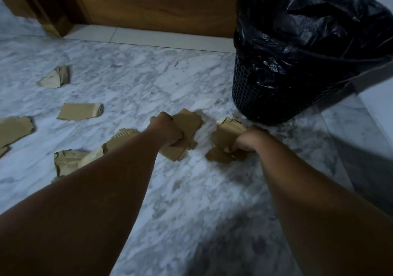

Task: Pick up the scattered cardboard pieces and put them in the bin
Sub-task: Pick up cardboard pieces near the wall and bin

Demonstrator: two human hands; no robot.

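Note:
Torn brown cardboard pieces lie scattered on a grey marble floor. My left hand (167, 130) is closed around a cardboard piece (188, 124) near the middle of the floor. My right hand (247, 139) grips another cardboard piece (225, 132) just right of it, close to the bin's foot. A black mesh bin (251, 88) lined with a black plastic bag (308, 31) stands at the upper right. More pieces lie to the left: one flat piece (79, 111), a crumpled one (56, 77), one at the left edge (13, 128), and one (68, 160) partly under my left forearm.
A wooden door (159, 5) and its frame (51, 20) run along the back, with a pale threshold strip (148, 36) in front. A white wall (376, 97) rises to the right of the bin.

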